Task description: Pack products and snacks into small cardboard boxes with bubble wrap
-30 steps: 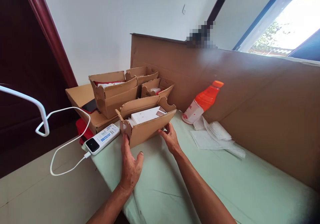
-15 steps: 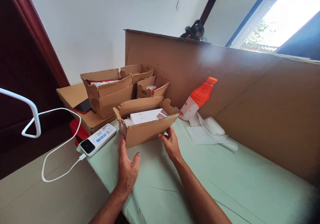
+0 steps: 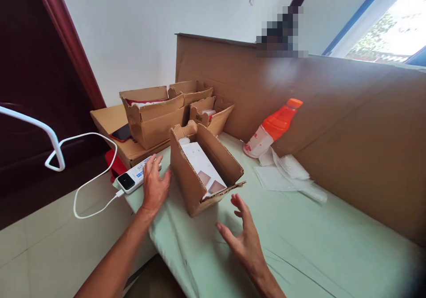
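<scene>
A cut-open cardboard box point(image 3: 186, 180) stands on the green tablecloth, its length running from back left to front right. Inside it lies a white box point(image 3: 201, 165) with brownish printed squares at its near end. To the left, my left hand point(image 3: 155, 182) is open, its fingers beside or over a white power bank point(image 3: 135, 178); whether they touch it I cannot tell. My right hand point(image 3: 244, 231) hovers open just in front of the cardboard box's near right corner, thumb and fingers apart, holding nothing.
Several more cardboard boxes point(image 3: 156, 125) stand behind, some on a flat carton point(image 3: 109, 116) with a dark phone point(image 3: 122, 132). An orange-capped bottle point(image 3: 276, 127) leans at the cardboard partition point(image 3: 349, 125), near bubble wrap point(image 3: 291, 174). A white cable point(image 3: 80, 180) loops off the table's left side. A person is behind the partition.
The cardboard box has turned from lying crosswise to pointing toward me. Both hands have come away from it, the left toward the power bank, the right toward me. The view has shifted slightly.
</scene>
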{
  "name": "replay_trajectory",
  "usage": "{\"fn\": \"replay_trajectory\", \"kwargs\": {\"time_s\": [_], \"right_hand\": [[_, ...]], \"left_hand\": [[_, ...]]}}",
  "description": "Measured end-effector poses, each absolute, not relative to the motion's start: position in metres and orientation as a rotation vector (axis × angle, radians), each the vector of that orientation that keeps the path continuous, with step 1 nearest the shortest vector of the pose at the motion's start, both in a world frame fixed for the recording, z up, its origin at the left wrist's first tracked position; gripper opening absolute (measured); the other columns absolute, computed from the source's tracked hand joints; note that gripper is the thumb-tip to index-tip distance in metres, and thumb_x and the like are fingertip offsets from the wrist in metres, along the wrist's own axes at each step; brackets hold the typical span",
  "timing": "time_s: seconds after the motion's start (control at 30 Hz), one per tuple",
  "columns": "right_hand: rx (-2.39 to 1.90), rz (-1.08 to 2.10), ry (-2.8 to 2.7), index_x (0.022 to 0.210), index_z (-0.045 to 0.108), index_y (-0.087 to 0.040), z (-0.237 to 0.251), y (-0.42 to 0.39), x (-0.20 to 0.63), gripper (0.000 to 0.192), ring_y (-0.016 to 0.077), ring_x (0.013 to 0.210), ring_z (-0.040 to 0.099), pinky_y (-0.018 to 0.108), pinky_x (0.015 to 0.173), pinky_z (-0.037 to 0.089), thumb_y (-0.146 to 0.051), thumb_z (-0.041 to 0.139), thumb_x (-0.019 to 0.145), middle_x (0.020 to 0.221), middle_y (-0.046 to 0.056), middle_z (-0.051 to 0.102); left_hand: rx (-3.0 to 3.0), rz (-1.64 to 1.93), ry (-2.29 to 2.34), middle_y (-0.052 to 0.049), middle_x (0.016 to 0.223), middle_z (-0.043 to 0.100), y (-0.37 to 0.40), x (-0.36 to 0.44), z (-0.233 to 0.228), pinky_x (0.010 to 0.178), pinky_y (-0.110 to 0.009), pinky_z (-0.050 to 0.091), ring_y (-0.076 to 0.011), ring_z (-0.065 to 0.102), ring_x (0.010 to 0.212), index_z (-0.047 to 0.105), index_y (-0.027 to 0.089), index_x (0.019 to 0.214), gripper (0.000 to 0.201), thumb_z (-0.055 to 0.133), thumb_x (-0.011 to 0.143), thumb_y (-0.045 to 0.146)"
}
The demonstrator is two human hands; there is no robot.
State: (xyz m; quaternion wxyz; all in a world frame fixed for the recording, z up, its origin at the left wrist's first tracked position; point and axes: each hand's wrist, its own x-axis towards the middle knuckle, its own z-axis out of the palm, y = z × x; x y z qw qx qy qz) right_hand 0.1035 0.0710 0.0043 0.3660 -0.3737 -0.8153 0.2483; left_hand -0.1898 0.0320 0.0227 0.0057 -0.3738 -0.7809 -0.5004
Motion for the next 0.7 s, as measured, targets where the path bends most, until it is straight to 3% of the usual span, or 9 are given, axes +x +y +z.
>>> {"fn": "replay_trajectory", "kwargs": {"time_s": [0.1, 0.2, 0.43, 0.7], "right_hand": [[-0.888, 0.790, -2.129, 0.160, 0.022, -0.028, -0.001, 0.087, 0.091, 0.094, 0.0353, 0.138, 0.051, 0.053, 0.102, 0.052, -0.055, 0.071, 0.085, 0.155, 0.016, 0.046], [-0.919, 0.887, -2.065, 0.156, 0.030, -0.026, -0.009, 0.092, 0.078, 0.092, 0.0363, 0.136, 0.052, 0.052, 0.101, 0.052, -0.061, 0.071, 0.082, 0.151, 0.017, 0.050], [-1.064, 1.002, -1.923, 0.140, 0.048, -0.021, -0.021, 0.092, 0.065, 0.077, 0.0352, 0.128, 0.057, 0.052, 0.101, 0.050, -0.063, 0.070, 0.079, 0.142, 0.016, 0.058], [-1.084, 0.968, -1.983, 0.118, 0.059, -0.021, -0.009, 0.093, 0.057, 0.057, 0.0303, 0.106, 0.064, 0.046, 0.092, 0.052, -0.061, 0.070, 0.079, 0.118, 0.012, 0.069]], "left_hand": [[-1.197, -1.212, -2.564, -0.023, 0.148, 0.048, 0.011, -0.207, 0.030, 0.118, -0.055, 0.030, -0.0389, 0.039, 0.143, 0.057, 0.012, 0.135, 0.053, 0.062, 0.083, 0.023], [-1.235, -0.880, -2.679, -0.025, 0.142, 0.052, -0.001, -0.222, 0.036, 0.113, -0.058, 0.033, -0.0434, 0.042, 0.137, 0.058, 0.011, 0.134, 0.054, 0.063, 0.082, 0.024], [-1.348, -0.366, -2.847, -0.023, 0.120, 0.066, 0.000, -0.252, 0.040, 0.092, -0.055, 0.046, -0.0440, 0.059, 0.114, 0.058, 0.013, 0.132, 0.052, 0.062, 0.084, 0.033], [-1.583, -0.226, -2.829, -0.019, 0.131, 0.064, -0.025, -0.270, 0.041, 0.094, -0.044, 0.046, -0.0371, 0.060, 0.119, 0.039, 0.017, 0.151, 0.076, 0.062, 0.082, 0.040]]}}
